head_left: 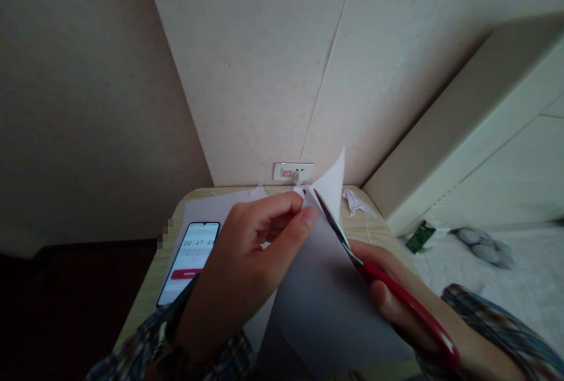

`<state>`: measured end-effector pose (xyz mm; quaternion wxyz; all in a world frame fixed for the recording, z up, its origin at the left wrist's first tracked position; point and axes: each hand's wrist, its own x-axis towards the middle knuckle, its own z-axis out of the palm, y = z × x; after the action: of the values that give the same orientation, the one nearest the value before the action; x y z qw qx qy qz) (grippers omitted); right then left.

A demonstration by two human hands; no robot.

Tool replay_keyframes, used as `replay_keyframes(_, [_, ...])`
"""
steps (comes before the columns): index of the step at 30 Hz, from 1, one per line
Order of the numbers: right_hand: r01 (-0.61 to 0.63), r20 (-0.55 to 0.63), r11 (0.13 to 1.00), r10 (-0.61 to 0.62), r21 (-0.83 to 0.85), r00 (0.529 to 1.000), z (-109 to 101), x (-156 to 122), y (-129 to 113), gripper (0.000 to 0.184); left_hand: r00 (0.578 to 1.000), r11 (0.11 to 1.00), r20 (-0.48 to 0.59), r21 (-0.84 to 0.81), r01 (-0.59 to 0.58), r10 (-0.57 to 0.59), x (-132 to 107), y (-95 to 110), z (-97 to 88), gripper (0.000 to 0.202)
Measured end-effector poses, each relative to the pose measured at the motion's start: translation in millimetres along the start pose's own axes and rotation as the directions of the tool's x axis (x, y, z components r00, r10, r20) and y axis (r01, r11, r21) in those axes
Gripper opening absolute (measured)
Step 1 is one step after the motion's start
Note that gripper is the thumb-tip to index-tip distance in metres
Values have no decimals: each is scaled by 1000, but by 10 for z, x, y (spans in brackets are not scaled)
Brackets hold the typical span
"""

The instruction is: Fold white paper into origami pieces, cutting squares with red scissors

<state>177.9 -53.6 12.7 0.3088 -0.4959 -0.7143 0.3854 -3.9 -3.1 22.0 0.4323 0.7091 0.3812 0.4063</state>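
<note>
My left hand (259,240) pinches the upper edge of a white sheet of paper (326,293) between thumb and fingers. Wrapped round the red handles of a pair of scissors (405,301) is my right hand (396,281). The scissor blades point up and to the left, with the paper at them close to my left fingertips. Beyond the blades a pointed flap of the paper stands up. The lower part of the sheet hangs in front of the table, between my two wrists.
A phone (189,260) showing a running timer lies on the wooden table (141,298), left of my hands. Paper scraps (355,201) lie at the back right. A wall socket (293,171) with a plug sits behind. Eyeglasses (482,246) and a green packet (420,236) rest on white bedding.
</note>
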Motion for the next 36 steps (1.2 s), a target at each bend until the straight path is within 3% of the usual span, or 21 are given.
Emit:
replay_keyframes(22, [-1, -21, 1000, 1, -2, 1000, 9, 2, 8, 64, 999, 1000, -30, -2, -11, 10, -1, -11, -3, 36])
replay_keyframes(30, [-45, 47, 993, 40, 106, 998, 35, -5, 80, 60, 999, 999, -25, 20, 26, -25, -18, 21, -12, 34])
replay_keyframes(36, [-55, 51, 995, 51, 83, 997, 22, -2, 55, 63, 999, 999, -9, -22, 44, -44, -5, 15, -12, 36])
